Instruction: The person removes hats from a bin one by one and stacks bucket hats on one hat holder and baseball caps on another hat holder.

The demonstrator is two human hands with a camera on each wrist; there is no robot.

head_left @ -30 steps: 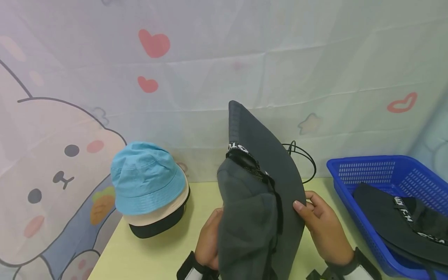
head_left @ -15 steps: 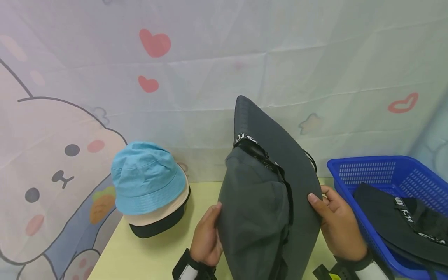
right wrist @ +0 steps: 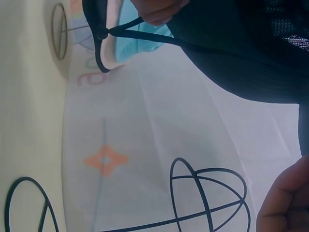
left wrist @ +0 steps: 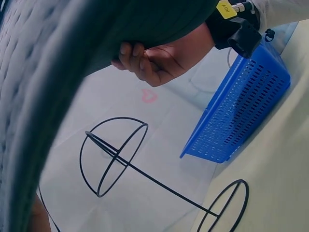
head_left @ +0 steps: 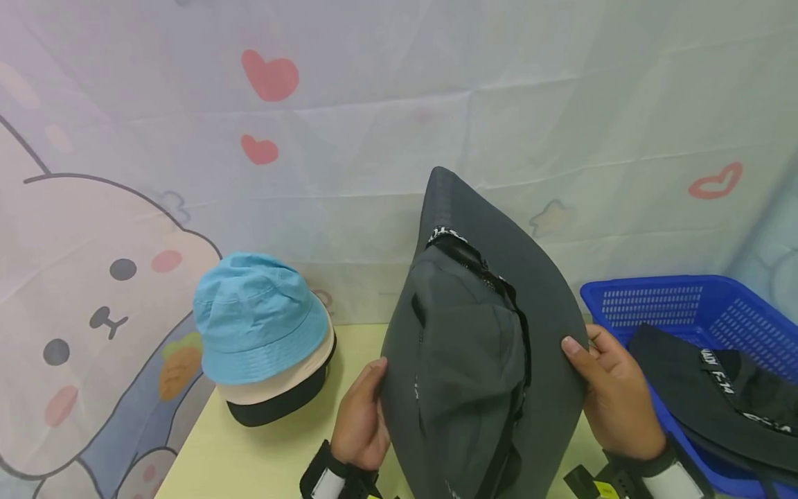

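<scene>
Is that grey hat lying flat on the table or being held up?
Held up. The grey hat stands on edge, brim rising toward the backdrop, with the left hand and right hand gripping opposite sides of its brim.

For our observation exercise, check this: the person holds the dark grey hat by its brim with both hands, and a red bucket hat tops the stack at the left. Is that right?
Not quite. The bucket hat on top of the stack is light blue, not red, as the head view shows. The rest stands: left hand and right hand hold the dark grey hat by its brim.
</scene>
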